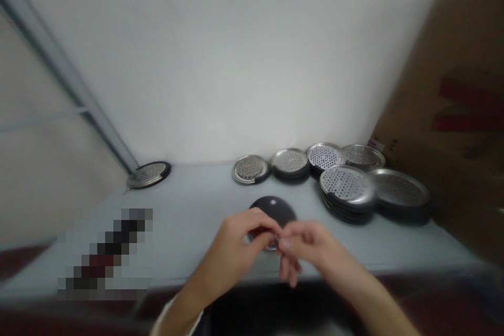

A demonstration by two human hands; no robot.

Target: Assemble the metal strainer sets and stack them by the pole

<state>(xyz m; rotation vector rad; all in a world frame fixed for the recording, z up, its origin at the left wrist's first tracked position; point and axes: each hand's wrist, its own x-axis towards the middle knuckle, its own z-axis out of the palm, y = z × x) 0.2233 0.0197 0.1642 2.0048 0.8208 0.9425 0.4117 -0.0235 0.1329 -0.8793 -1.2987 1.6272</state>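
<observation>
Near the table's front edge my left hand [246, 233] and my right hand [311, 247] meet, thumbs and forefingers pinched together at the tips. Whatever lies between the fingertips, if anything, is too small or blurred to make out. The other fingers of my right hand hang down loosely. Just behind and below the hands a round dark disc [275, 209] with a shiny surface rests on the table, partly covered by my fingers.
Stacks of round metal grater discs with black rims [348, 186] stand at the right, with further discs [251, 169] along the wall. One grater disc [147, 175] lies at the back left of the table [197, 205]. A cardboard box [444, 168] stands at the right. A pixelated patch hides something front left.
</observation>
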